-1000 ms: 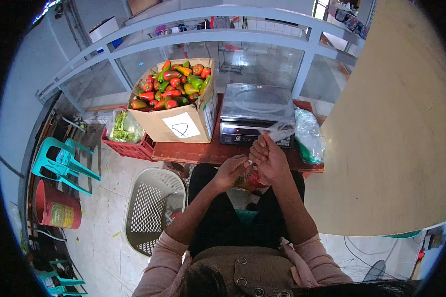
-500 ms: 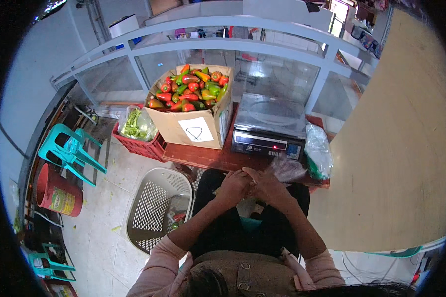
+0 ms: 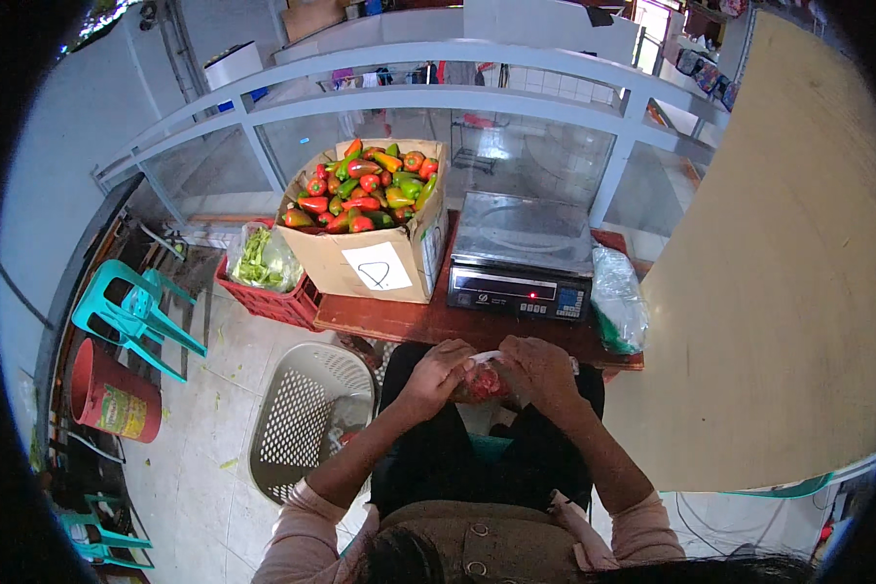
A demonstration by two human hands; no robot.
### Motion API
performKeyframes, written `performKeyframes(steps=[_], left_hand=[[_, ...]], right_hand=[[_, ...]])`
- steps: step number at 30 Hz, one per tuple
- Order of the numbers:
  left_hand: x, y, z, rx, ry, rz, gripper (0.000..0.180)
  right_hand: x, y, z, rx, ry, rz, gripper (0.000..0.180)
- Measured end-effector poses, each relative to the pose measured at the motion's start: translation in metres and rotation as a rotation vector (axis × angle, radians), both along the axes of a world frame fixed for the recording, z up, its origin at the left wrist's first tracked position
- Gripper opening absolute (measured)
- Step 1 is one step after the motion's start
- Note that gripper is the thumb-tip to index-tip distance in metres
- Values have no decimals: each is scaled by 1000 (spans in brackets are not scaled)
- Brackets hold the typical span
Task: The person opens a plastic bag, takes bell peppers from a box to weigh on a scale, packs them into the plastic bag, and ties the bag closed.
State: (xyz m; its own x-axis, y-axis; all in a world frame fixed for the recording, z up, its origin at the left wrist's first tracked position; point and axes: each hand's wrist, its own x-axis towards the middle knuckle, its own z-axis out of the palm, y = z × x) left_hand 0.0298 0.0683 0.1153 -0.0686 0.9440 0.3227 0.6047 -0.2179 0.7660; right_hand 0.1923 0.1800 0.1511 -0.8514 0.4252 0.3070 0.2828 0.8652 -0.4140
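Observation:
Over my lap I hold a small clear plastic bag (image 3: 482,385) with red contents, whose kind I cannot make out. My left hand (image 3: 438,376) is closed on the left side of its pale, gathered top. The right side of that top is in the closed fingers of my right hand (image 3: 539,378). Just beyond my hands stands a dark digital scale (image 3: 518,292) with a bare metal pan. Left of the scale, a cardboard box (image 3: 339,268) is heaped with red, green and orange peppers (image 3: 365,190).
A brown wooden bench (image 3: 384,316) bears box, scale and a plastic-wrapped bundle (image 3: 620,297). A beige basket (image 3: 297,409) stands at my left, near a red crate (image 3: 277,304) of bagged greens. Farther left are a teal chair (image 3: 117,292) and red bucket (image 3: 117,389). A pale board (image 3: 769,292) rises at right.
My hands, together half a second ago, have moved apart, showing the red-filled bag between them. The crumpled clear plastic beside my right hand no longer lies at the bench edge.

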Motion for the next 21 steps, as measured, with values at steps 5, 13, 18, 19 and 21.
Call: performKeyframes(steps=[5,13,18,19,21], left_hand=[[-7,0,12,-26,275,-39,38],[-12,-25,44,-149,81,-258,37],[-13,-32,87,-136,143,-363,22],[-14,-34,91,-119,78,-359,19],[-16,-38,99,-90,93,-352,19]], right_hand=[[15,2,11,-47,-109,48,13],[36,-12,23,73,-218,268,15],[55,-16,29,-15,-244,265,19],[58,-19,34,-71,-281,241,20],[64,-26,37,-96,-218,242,19]])
